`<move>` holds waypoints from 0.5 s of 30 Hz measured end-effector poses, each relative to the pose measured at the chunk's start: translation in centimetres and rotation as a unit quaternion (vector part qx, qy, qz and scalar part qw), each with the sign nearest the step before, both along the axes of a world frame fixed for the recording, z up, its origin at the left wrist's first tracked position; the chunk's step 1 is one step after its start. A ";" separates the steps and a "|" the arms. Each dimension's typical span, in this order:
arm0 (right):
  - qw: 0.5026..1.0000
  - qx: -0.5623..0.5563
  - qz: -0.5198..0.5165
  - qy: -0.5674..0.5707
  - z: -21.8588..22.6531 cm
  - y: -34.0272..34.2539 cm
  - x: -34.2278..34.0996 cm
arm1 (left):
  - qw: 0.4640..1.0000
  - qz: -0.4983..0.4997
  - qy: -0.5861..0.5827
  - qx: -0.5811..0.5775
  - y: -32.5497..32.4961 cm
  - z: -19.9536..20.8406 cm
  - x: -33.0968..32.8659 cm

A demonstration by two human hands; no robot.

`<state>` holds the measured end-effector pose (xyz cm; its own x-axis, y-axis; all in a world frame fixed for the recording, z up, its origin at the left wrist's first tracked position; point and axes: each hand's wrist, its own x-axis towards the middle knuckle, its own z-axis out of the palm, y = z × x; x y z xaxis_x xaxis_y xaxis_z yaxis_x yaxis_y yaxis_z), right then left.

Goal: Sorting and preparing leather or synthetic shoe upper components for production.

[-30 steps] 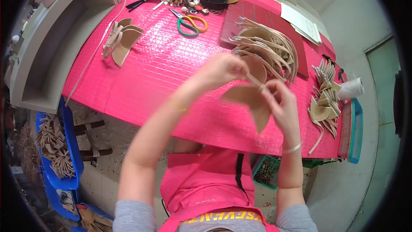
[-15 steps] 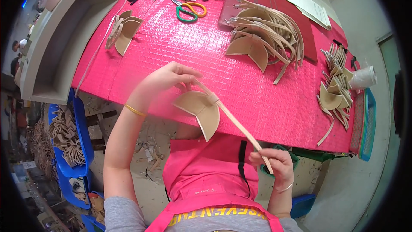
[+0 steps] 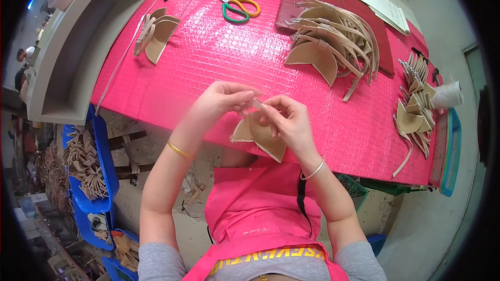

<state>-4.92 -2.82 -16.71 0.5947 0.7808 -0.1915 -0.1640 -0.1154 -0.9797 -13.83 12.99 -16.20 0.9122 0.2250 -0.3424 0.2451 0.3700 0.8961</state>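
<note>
My two hands are close together over the near edge of the pink table. Between them is a beige sandal heel piece [image 3: 271,144] with a thin strap, its curved panel hanging below my fingers. My left hand [image 3: 229,100] pinches a narrow end of the strap. Right beside it, my right hand [image 3: 287,122] is closed on the strap, finger and thumb pressed together. My fingers hide most of the strap and any small part there. A small stack of similar beige pieces [image 3: 162,36] lies on the table at the far left.
A large pile of strapped heel pieces [image 3: 315,58] rests partly on a dark red board [image 3: 291,1]. Scissors [image 3: 240,10] lie at the back. More pieces [image 3: 414,117] sit at the right, near a white roll [image 3: 447,94]. Blue bins [image 3: 107,164] stand below left.
My right hand has moved left and up from the strap's far end to beside my left hand. The heel piece has shifted right and turned, with its strap no longer stretched out.
</note>
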 end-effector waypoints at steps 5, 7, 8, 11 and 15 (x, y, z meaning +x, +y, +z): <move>0.999 0.019 0.001 0.026 0.1 0.4 -0.1 | 0.999 -0.002 -0.038 -0.020 -0.7 0.4 -0.3; 0.999 0.012 0.010 0.029 0.2 0.5 -0.3 | 0.999 -0.002 -0.043 0.006 -0.9 0.4 -0.5; 0.998 0.050 -0.012 0.036 0.3 0.7 -0.7 | 0.999 0.002 -0.048 0.016 -1.0 0.3 -0.5; 0.991 0.121 -0.045 0.045 0.1 1.9 -1.4 | 0.997 0.029 -0.062 0.046 -1.3 0.5 -0.5; 0.988 0.069 -0.041 -0.133 -0.9 0.7 -0.4 | 0.993 0.066 -0.061 0.075 -0.6 0.7 -1.0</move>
<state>-5.36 -2.16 -17.59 0.6717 0.7358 0.0854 0.0979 0.0261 -0.9949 -14.78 12.35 -15.52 0.9043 0.3850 -0.1845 0.0896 0.2512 0.9638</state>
